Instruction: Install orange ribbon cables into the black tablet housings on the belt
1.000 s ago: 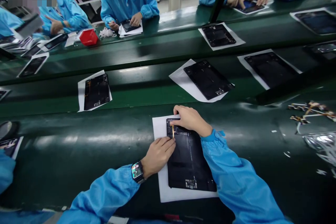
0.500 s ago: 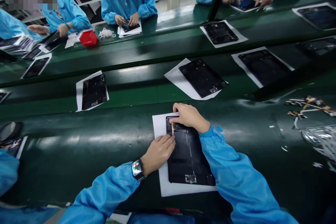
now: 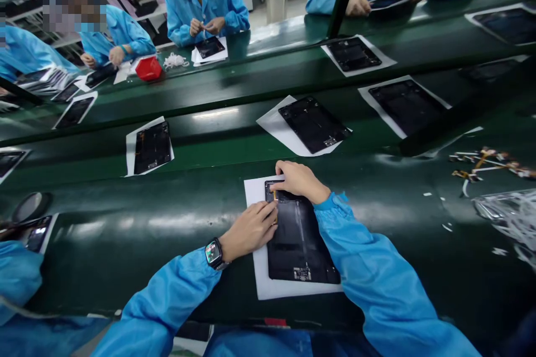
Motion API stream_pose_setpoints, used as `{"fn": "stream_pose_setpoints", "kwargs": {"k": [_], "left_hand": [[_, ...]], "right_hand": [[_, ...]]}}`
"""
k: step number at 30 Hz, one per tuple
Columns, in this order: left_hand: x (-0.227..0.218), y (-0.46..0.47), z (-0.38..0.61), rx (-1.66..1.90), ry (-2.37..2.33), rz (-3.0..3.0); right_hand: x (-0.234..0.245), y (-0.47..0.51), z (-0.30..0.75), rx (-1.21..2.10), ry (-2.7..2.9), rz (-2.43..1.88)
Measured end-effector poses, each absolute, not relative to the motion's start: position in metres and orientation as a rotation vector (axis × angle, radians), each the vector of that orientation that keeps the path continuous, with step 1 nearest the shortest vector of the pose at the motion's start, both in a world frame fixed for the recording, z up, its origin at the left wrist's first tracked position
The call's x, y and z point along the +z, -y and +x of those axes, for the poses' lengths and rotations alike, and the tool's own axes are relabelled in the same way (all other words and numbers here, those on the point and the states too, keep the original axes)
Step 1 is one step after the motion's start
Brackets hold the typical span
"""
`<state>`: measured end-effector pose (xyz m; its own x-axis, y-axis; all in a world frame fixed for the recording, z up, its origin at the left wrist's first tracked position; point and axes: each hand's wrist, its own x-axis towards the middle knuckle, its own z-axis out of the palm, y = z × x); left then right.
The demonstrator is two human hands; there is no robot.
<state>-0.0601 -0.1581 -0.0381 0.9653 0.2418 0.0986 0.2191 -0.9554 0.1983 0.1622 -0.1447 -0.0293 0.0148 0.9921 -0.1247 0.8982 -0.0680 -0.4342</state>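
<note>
The left hand (image 3: 248, 230) lies with its fingers close together, their tips against the gold flex strip (image 3: 274, 196); the right hand (image 3: 299, 181) reaches over the top edge of the black tablet panel (image 3: 302, 245), its fingers bunched narrowly at the same corner; whether either hand actually pinches the strip is hidden, so I cannot tell. The strip sits near the panel's upper corner and looks only partly laid; its lower end disappears under the left fingertips. The rest of the panel's back is dark and bare of any such strip, with a small connector board (image 3: 302, 274) at its lower edge (its surface looks matte, with faint lengthwise seams). The panel lies flat on a white paper sheet (image 3: 255, 268), slightly angled; a wristwatch (image 3: 214, 253) sits on the left wrist, just below the panel's left side. Beyond the panel, similar panels (image 3: 313, 124) rest on their own sheets along a green conveyor belt (image 3: 125, 234); to its right lie loose flex cables (image 3: 486, 163) and a clear plastic bag (image 3: 508, 212); well past it, a co-worker (image 3: 205, 5) handles another panel.
</note>
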Motion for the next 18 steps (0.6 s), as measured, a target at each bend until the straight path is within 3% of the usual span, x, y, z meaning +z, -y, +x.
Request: {"fn": "stream_pose_setpoints", "kwargs": {"k": [10,18], "left_hand": [[-0.04,0.164,-0.085,0.308,-0.264,2.718],[-0.051,0.162,-0.092,0.49,-0.33,2.553]], "right_hand": [[0.021,0.194,0.173,0.964,1.941,-1.831],[0.008,0.248,0.138,0.842,1.832,-1.911]]}}
